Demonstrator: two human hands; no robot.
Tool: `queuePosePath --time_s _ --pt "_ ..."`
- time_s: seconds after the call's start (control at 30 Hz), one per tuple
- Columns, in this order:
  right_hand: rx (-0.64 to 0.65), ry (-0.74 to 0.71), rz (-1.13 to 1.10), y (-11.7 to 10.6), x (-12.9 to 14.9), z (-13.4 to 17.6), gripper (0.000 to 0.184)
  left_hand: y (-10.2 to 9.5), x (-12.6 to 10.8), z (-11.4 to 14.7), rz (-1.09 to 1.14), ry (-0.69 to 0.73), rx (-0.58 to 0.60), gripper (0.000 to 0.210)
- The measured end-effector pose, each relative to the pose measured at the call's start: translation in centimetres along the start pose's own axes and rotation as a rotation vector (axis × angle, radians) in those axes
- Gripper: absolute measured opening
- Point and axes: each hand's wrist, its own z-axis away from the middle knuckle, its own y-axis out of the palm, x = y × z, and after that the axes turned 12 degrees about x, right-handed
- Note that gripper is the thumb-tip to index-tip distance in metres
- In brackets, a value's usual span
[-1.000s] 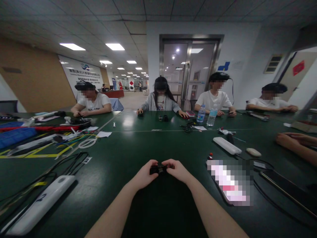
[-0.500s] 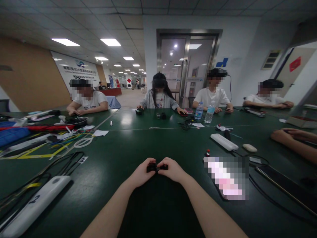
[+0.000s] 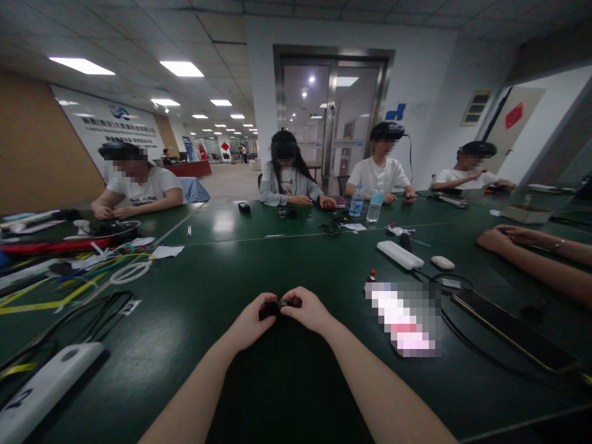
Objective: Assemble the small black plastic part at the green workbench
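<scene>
Both my hands meet over the dark green table (image 3: pixel 185 345), in the middle of the head view. My left hand (image 3: pixel 252 317) is closed on the left end of a small black object (image 3: pixel 267 310). Thumb and fingers of my right hand (image 3: pixel 308 310) pinch its right end. The object looks like two dark pieces meeting between my thumbs; its kind cannot be made out, as my fingers cover much of it. To the right of my hands lies a phone-like slab with a blurred-out surface (image 3: pixel 402 324).
On the right are a white power strip (image 3: pixel 400 254), a pale rounded case (image 3: pixel 443 263), a black phone (image 3: pixel 513 330) and a person's hands (image 3: pixel 499 240). Another power strip (image 3: pixel 55 382) and cables lie left. Bottles (image 3: pixel 375 205) stand farther back. Several people sit around the table.
The whole view has shifted, so everything sits farther left. My hands keep hold of the black object, the right one slightly turned. The person opposite has drawn a hand back from a black box.
</scene>
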Motion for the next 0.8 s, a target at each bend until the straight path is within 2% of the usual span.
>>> queuePosePath --time_s 0.07,0.2,0.37,0.57,0.8 --pt "-0.092 0.007 -0.235 -0.2 -0.4 -0.4 0.020 0.0 0.0 0.0 -0.005 -0.001 -0.007 0.040" --pt "-0.221 0.066 -0.462 -1.2 -1.6 -1.1 0.022 -0.1 -0.1 0.1 -0.009 -0.024 -0.020 0.039" --pt "-0.273 0.119 -0.685 -2.5 -2.7 -1.5 0.019 0.0 -0.4 0.1 0.005 -0.037 -0.018 0.040" --pt "-0.278 0.123 -0.765 -2.9 -3.1 -1.6 0.017 0.0 -0.8 0.3 -0.002 -0.046 -0.018 0.041" --pt "-0.277 0.136 -0.712 -3.1 -3.5 -1.9 0.021 0.1 -0.7 0.1 0.013 -0.044 -0.025 0.042"
